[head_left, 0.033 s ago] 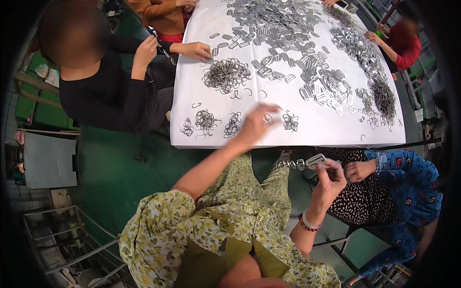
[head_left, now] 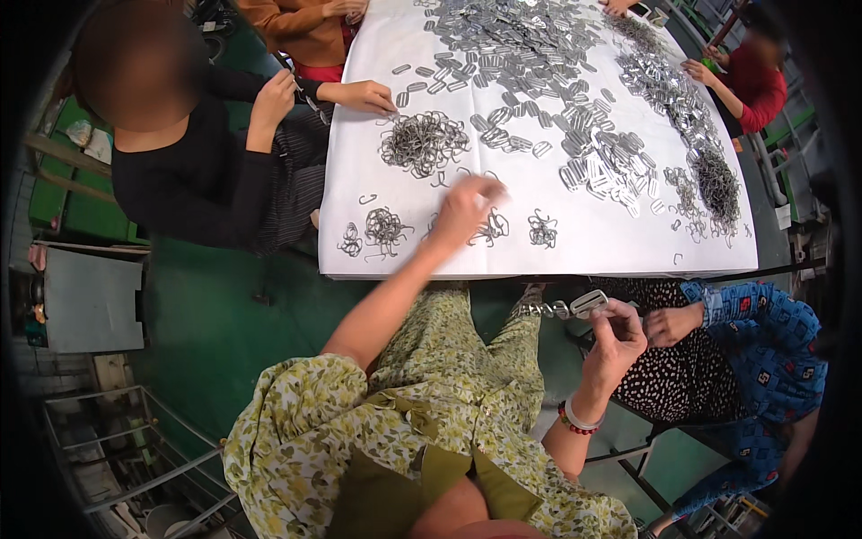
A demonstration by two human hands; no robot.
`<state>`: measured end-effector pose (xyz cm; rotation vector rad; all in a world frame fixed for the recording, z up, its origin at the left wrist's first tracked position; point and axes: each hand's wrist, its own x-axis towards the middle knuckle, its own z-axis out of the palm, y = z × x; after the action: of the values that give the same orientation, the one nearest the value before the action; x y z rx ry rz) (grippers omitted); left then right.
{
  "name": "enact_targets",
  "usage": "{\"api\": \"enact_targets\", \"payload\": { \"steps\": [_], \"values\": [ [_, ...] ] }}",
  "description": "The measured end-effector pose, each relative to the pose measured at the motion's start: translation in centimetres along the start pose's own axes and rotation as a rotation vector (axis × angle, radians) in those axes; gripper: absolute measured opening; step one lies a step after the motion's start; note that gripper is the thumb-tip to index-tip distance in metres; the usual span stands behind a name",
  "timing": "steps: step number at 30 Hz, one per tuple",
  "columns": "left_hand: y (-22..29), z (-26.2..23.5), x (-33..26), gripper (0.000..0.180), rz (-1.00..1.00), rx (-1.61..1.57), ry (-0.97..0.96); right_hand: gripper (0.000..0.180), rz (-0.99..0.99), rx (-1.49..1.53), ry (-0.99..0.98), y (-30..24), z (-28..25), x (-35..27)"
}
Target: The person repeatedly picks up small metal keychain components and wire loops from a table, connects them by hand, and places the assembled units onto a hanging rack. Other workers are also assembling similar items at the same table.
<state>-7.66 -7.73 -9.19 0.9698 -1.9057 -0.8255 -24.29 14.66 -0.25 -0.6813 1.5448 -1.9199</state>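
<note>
In the head view, my right hand (head_left: 615, 340) pinches a flat metal slide buckle (head_left: 588, 304) out past the near table edge. From that buckle a string of small shiny metal pieces (head_left: 546, 309) trails to the left. My left hand (head_left: 462, 214) is over the table among wire hooks, its fingers smeared by motion; whether it holds anything is unclear. Beneath and beside it lies a small cluster of wire hooks (head_left: 492, 228), partly covered. Another small cluster of hooks (head_left: 542, 230) sits to its right, and a bigger heap of hooks (head_left: 424, 144) lies beyond to the left.
A white-covered table (head_left: 359, 184) carries a large spread of slide buckles (head_left: 516, 45) and a dark hook pile (head_left: 716, 184) at the right. Co-workers sit close by: one in black (head_left: 189, 184) at left, one in a blue patterned sleeve (head_left: 763, 332) at right, others farther off.
My left hand has moved left and a little farther over the table, uncovering part of the hook cluster. The buckle in my right hand has tilted slightly; that hand stays nearly in place.
</note>
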Motion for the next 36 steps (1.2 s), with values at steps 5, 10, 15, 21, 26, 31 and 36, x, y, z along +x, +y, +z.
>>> {"api": "enact_targets", "payload": {
  "steps": [5,10,15,21,26,31,36],
  "values": [
    [-7.7,-3.6,7.4,0.02,-0.193,0.614,-0.071,0.014,-0.021,-0.025,-0.035,0.4,0.0,0.3],
    [-13.2,-1.3,8.7,0.023,-0.286,0.804,-0.097,0.017,-0.078,-0.171,-0.054,-0.6,0.0,1.4],
    [-7.9,-1.6,10.4,0.034,-0.346,0.829,-0.348,0.015,-0.068,-0.195,-0.048,-0.8,0.1,2.7],
    [-9.0,-0.1,11.7,0.03,-0.199,0.939,-0.463,0.013,-0.071,-0.133,-0.049,-0.1,0.0,3.6],
    [-11.0,0.6,9.5,0.033,0.024,1.0,-0.368,0.015,0.01,-0.129,-0.036,0.2,-0.6,3.8],
    [-13.6,-1.4,10.1,0.022,0.17,0.909,-0.173,0.015,-0.095,-0.195,-0.025,-0.4,-0.3,3.3],
    [-12.9,-4.4,12.3,0.019,0.027,0.63,-0.188,0.014,-0.082,-0.138,-0.012,-1.1,-0.9,2.7]
  ]
}}
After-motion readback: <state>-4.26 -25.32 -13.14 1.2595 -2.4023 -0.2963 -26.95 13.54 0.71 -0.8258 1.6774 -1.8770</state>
